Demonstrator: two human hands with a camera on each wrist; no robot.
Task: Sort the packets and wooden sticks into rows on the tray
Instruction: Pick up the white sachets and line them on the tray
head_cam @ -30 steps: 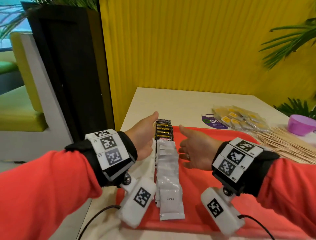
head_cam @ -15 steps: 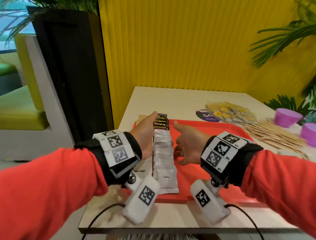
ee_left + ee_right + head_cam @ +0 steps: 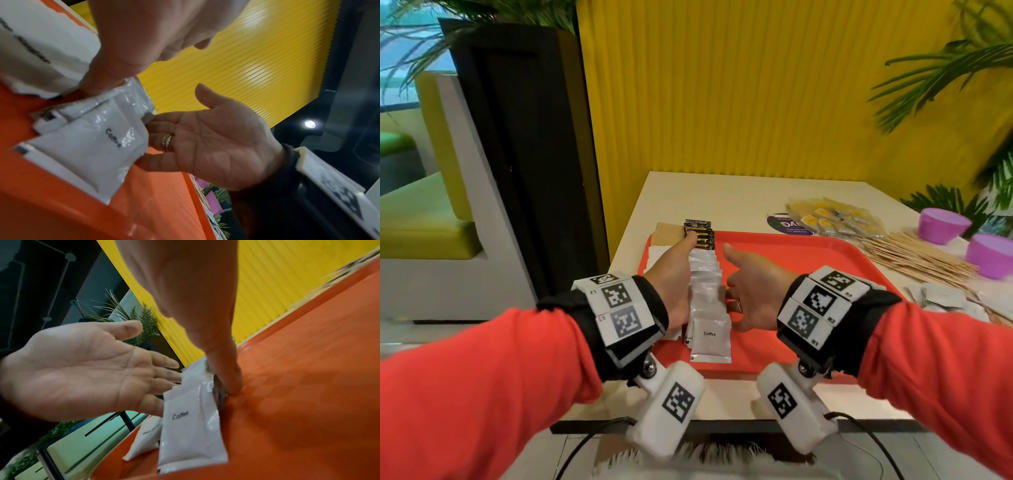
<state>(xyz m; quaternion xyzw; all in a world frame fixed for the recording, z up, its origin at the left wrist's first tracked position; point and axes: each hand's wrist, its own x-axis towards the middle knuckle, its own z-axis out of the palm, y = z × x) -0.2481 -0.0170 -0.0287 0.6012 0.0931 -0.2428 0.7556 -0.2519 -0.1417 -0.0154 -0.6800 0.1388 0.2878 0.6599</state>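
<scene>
A row of overlapping white coffee packets (image 3: 709, 337) runs away from me on the left part of the red tray (image 3: 808, 274). Several black-and-gold packets (image 3: 700, 230) continue the row at its far end. My left hand (image 3: 674, 277) lies flat against the row's left side, thumb reaching the black packets. My right hand (image 3: 753, 294) stands flat against the right side, fingers touching the packets' edges. In the left wrist view the right hand (image 3: 205, 142) shows its open palm beside the front coffee packet (image 3: 92, 146). The right wrist view has the left hand (image 3: 82, 366) just as flat.
White sugar packets (image 3: 658, 255) and brown packets (image 3: 666, 232) lie left of the row. On the table to the right are yellow-labelled packets (image 3: 835, 219), a heap of wooden sticks (image 3: 921, 258), silvery packets (image 3: 945, 298) and two purple bowls (image 3: 943, 224).
Both hands have closed in on the row; the right hand, earlier a little apart from it, now touches its right edge. The head view has pulled back from the table.
</scene>
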